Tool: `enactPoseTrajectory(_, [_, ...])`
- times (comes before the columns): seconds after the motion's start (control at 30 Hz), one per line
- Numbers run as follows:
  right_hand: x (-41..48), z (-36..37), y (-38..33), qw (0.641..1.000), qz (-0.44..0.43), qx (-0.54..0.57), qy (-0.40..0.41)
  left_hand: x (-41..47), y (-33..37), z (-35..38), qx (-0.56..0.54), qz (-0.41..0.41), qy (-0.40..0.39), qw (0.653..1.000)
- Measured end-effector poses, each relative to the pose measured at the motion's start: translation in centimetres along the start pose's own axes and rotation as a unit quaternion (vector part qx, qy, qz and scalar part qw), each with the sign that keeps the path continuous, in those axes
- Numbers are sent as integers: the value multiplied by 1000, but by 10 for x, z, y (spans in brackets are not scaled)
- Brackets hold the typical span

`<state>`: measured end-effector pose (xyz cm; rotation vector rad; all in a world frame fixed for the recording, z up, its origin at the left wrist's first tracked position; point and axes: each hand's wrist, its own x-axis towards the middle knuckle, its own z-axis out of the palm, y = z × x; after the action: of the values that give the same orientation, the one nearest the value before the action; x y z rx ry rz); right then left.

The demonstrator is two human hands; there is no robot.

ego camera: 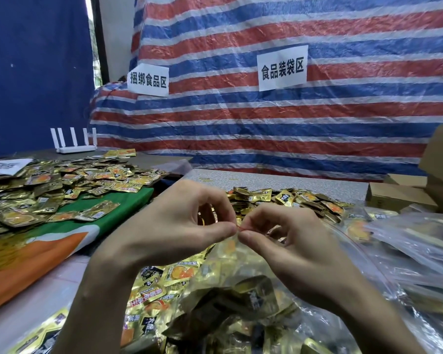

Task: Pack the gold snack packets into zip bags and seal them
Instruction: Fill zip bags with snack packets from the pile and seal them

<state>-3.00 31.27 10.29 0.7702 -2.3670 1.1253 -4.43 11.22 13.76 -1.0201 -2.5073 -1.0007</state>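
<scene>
The left hand point(179, 226) and right hand point(292, 241) both pinch the top edge of the zip bag point(207, 284), fingertips point(229, 229) meeting. The bag lies under them, stuffed with gold packets point(256, 295). Risk, I think: a packet corner caught in the zip leaves it partly unsealed.

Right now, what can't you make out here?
Head view: the seal of the clear plastic zip bag, hidden where the left hand and right hand pinch it.
Head view: the brown cardboard boxes, cut by right edge.
Head view: print on the gold foil snack packets, too small.
</scene>
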Motion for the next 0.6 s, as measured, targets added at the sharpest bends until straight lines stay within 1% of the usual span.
enactPoseTrajectory(0.13, [-1,3,-1,1000,-18,-17,7,-1,-3,-1,-4,5,-26,1000])
enactPoseTrajectory(0.23, [-1,2,-3,1000,-23,-3,-12,-2,-8,-4,-2,38,-33,999])
enactPoseTrajectory(0.3, [0,0,-2,1000,-18,5,-25,-1,-12,-6,-10,70,-25,997])
enactPoseTrajectory(0.37, [0,-1,-1,1000,-17,-8,-23,-1,-16,-8,-34,91,-2,995])
enactPoseTrajectory(0.43, [0,-2,1,999,-12,-36,-14,1,-18,-6,-46,87,10,995])
enactPoseTrajectory(0.47, [0,-1,2,999,-9,-51,-7,3,-19,-4,-46,75,4,996])
enactPoseTrajectory(0.53, [-1,-1,3,998,-2,-62,6,7,-21,2,-37,43,-26,998])
enactPoseTrajectory(0.6, [-2,-2,3,999,3,-50,10,10,-22,6,-26,39,-60,997])
